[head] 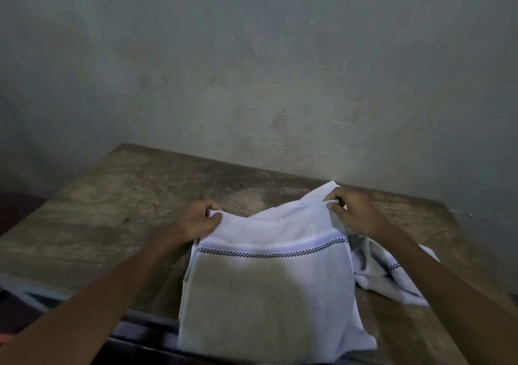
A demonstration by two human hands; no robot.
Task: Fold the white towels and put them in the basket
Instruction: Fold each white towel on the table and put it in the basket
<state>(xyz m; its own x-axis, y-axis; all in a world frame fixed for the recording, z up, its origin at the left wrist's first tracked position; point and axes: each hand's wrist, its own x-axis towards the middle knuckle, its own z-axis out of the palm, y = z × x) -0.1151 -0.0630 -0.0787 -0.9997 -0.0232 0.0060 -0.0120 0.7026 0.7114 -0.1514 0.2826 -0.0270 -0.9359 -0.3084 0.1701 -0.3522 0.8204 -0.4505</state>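
A white towel (266, 289) with a dark checkered stripe hangs in front of me over the near edge of the wooden table (126, 196). My left hand (199, 219) pinches its upper left corner and my right hand (353, 210) pinches its upper right corner, both raised a little above the tabletop. A second white towel (389, 278) lies crumpled on the table under my right forearm, partly hidden by the held towel. No basket is in view.
A bare grey wall (252, 70) rises right behind the table's far edge. The table's left half shows bare worn wood. A dark floor strip (16, 205) appears at the far left, and striped fabric (42, 294) below the table's near edge.
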